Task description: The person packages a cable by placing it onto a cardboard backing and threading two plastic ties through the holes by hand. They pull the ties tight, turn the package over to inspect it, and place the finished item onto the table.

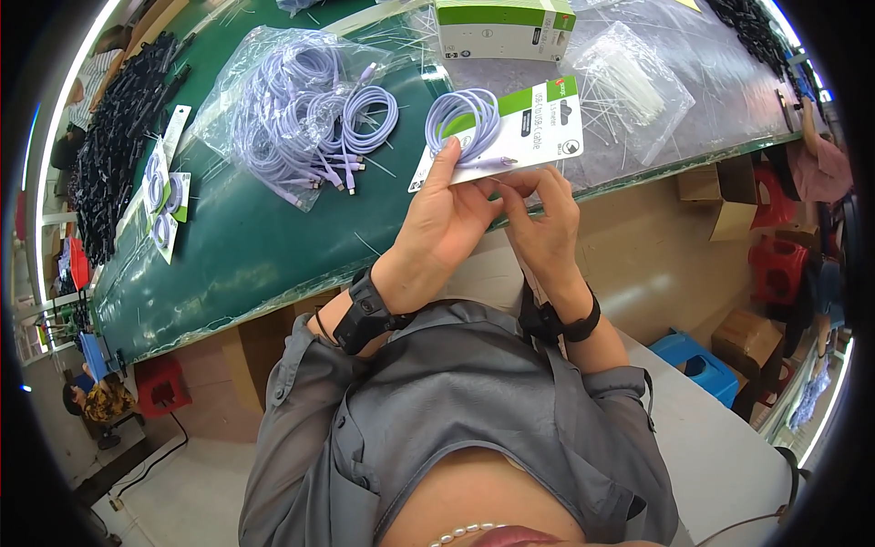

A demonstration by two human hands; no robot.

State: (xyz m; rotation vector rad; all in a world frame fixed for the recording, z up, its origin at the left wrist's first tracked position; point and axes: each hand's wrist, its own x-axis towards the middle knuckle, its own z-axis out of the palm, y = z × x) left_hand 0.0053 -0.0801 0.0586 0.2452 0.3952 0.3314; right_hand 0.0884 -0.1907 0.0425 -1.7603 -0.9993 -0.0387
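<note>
My left hand [441, 219] holds a white and green packaging card [547, 137], its thumb resting on the front. Against the card lies a coiled lilac USB cable [463, 119], one plug pointing right near the card's lower edge. My right hand [545, 214] is closed in a pinch just below that edge, close to my left fingertips. What its fingers pinch is too small to make out. To the left, a clear plastic bag [246, 100] spills several coiled lilac cables [369, 120] onto the green table [273, 273].
Behind the card stands a stack of blank-backed cards [501, 32]. A bag of white cable ties [629, 82] lies at right, with loose ties around it. Carded cables [164, 196] sit at left, beside a heap of black cables [118, 146]. A blue stool [697, 365] stands at right.
</note>
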